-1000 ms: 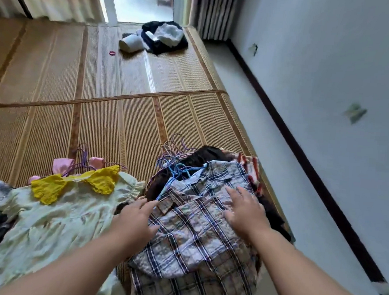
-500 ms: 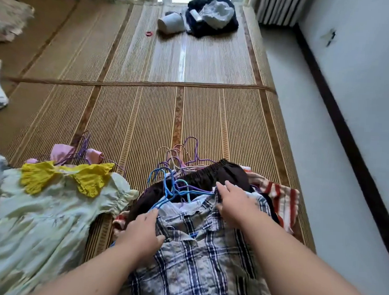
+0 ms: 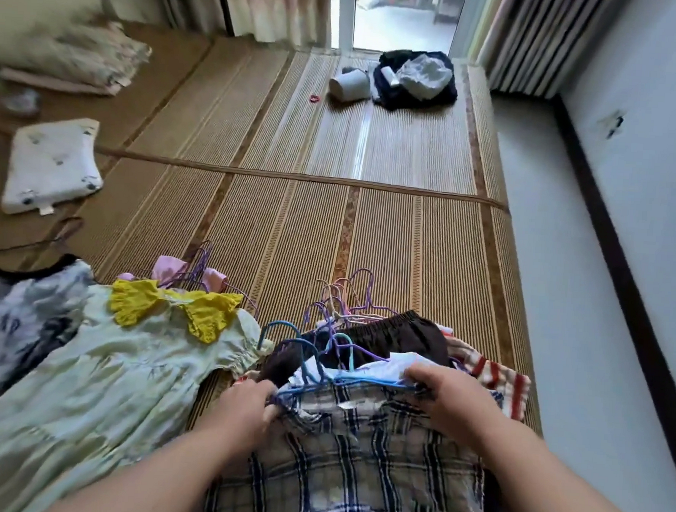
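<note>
Matting (image 3: pixel 389 227) stretches beyond the hands, the plaid shirt (image 3: pixel 356 454) lies beneath and between them, and its blue hanger (image 3: pixel 364 382) is pinched at either end by left hand (image 3: pixel 245 412) and right hand (image 3: pixel 450 397): unhanging seems under way, next calling for slipping one end out through the neck.

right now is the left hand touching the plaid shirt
Touching. The head view shows the left hand pinching the plaid shirt at its shoulder edge, by the blue hanger, with no gap.
</note>
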`<state>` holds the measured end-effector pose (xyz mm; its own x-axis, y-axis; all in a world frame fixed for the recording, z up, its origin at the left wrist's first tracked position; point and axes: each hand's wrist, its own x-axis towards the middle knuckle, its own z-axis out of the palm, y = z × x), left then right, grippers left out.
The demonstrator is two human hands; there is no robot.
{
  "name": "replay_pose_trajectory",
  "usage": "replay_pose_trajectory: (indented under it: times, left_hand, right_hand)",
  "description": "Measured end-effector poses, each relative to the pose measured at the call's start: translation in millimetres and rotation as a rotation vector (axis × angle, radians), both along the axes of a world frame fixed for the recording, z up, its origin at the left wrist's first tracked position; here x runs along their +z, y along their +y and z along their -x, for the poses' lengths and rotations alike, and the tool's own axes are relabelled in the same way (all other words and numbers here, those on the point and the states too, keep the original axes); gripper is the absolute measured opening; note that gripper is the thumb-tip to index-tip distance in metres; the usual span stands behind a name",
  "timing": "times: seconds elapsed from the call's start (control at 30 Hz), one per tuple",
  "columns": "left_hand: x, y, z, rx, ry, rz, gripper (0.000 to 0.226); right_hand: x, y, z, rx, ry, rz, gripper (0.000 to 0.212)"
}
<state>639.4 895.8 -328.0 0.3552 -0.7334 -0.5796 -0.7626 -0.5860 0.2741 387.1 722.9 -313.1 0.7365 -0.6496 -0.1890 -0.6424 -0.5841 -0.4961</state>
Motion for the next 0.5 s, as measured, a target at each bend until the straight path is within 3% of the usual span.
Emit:
replay_pose_trajectory:
  times: [0.07,0.1,0.2,0.37,0.5]
  left_hand:
    - [26,12,-5,-0.028,0.032,0.012,0.017]
    - [37,18,-7,-0.023,0.047,0.035,0.015]
    - [59,29,-11,0.008,0.065,0.144,0.016]
    - [60,30,-8,0.018,0.139,0.164,0.058]
    - [53,26,3,0.018,0.144,0.113,0.068]
  right_hand:
    - [27,12,-3,0.066,-0.08,0.122,0.072]
    - [37,19,-4,0.083,-0.087,0.15,0.076]
    - [56,28,-2,0.045,0.008,0.1,0.052]
    - [69,32,12,-0.037,0.091,0.033,0.048]
    - [72,34,27,-0.084,0.047,0.02,0.04]
